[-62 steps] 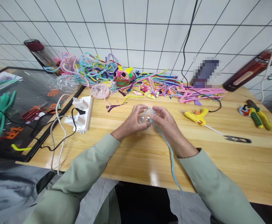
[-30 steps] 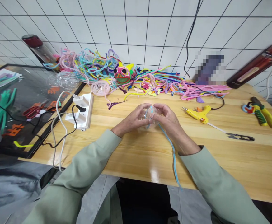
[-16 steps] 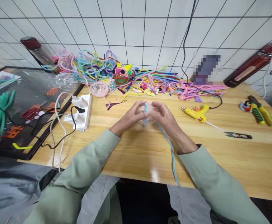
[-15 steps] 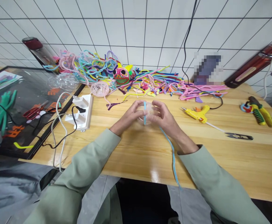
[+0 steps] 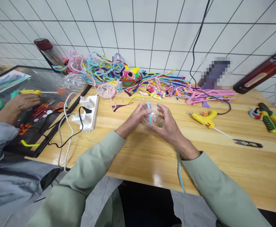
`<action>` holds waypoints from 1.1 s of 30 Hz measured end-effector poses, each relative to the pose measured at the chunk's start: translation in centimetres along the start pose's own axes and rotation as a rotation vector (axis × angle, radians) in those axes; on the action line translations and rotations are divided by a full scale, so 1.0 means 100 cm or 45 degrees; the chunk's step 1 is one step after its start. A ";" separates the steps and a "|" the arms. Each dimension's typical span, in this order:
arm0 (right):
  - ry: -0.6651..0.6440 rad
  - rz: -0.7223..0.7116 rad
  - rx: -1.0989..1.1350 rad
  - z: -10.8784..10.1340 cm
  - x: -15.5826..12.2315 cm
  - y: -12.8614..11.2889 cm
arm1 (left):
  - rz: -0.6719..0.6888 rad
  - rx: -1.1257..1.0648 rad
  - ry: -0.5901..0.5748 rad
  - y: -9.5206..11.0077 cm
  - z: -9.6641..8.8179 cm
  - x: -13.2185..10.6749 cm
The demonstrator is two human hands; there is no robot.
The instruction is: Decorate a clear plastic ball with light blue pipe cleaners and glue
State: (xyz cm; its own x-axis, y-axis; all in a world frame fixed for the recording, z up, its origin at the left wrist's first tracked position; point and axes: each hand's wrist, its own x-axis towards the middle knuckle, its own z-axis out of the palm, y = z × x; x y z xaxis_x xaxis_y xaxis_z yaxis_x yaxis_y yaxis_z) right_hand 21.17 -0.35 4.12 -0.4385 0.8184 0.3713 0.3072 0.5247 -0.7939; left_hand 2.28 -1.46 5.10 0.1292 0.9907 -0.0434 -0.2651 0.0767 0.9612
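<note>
My left hand (image 5: 135,117) and my right hand (image 5: 168,124) close around a small clear plastic ball (image 5: 154,114) just above the wooden table (image 5: 133,157). A light blue pipe cleaner (image 5: 180,167) wraps over the ball between my fingers. Its long tail runs under my right wrist and hangs past the table's front edge.
A heap of coloured pipe cleaners (image 5: 152,82) lies along the tiled wall, with a pink ball (image 5: 106,90) and a pink mask face (image 5: 128,77). A white power strip (image 5: 87,113) sits left, a yellow glue gun (image 5: 203,118) and snips (image 5: 251,144) right, pliers (image 5: 270,119) far right. Another person's hand (image 5: 21,102) holds a second glue gun (image 5: 31,92).
My hands have turned the ball, so the blue pipe cleaner now stands upright across it. Another person's hand with a yellow glue gun has come into view at the left.
</note>
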 end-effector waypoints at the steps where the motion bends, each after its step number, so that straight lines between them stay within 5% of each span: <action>1: 0.004 0.007 0.011 0.000 0.000 0.000 | 0.004 0.001 -0.005 -0.001 -0.001 0.000; 21: -0.016 0.077 0.121 -0.002 -0.002 0.001 | 0.080 0.095 -0.035 -0.006 -0.004 -0.001; 33: -0.016 -0.073 0.016 -0.001 -0.005 0.008 | 0.171 0.053 -0.031 -0.012 -0.006 0.002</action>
State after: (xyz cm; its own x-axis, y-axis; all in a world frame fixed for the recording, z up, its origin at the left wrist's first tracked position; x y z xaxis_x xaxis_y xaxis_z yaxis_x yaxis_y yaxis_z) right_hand 21.71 -0.34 3.35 -0.4658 0.7842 0.4100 0.2707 0.5674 -0.7777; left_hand 2.00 -1.27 3.81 0.1187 0.9886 0.0925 -0.2416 -0.0616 0.9684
